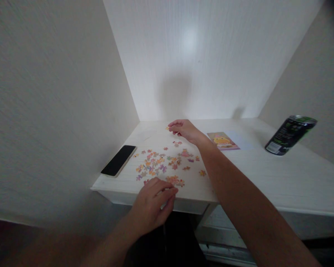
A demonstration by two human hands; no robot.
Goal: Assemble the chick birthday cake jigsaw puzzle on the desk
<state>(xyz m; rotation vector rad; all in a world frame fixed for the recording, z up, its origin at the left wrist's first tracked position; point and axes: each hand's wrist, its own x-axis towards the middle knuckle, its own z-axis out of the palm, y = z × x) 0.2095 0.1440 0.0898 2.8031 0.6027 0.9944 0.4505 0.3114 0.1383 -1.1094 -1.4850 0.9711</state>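
Several small pastel puzzle pieces (161,165) lie scattered on a white table (267,178). My right hand (183,130) reaches over them to the far side, fingertips pinched on a small orange puzzle piece (167,128). At the table's near edge my left hand (153,205) rests with curled fingers, its tips touching a small joined cluster of pieces (176,181). Whether the left hand grips any piece I cannot tell.
A black phone (118,160) lies flat at the table's left edge. A picture card (223,141) with a yellow figure lies to the right of my right wrist. A dark can (290,134) stands at the far right. Walls close in on the left, back and right.
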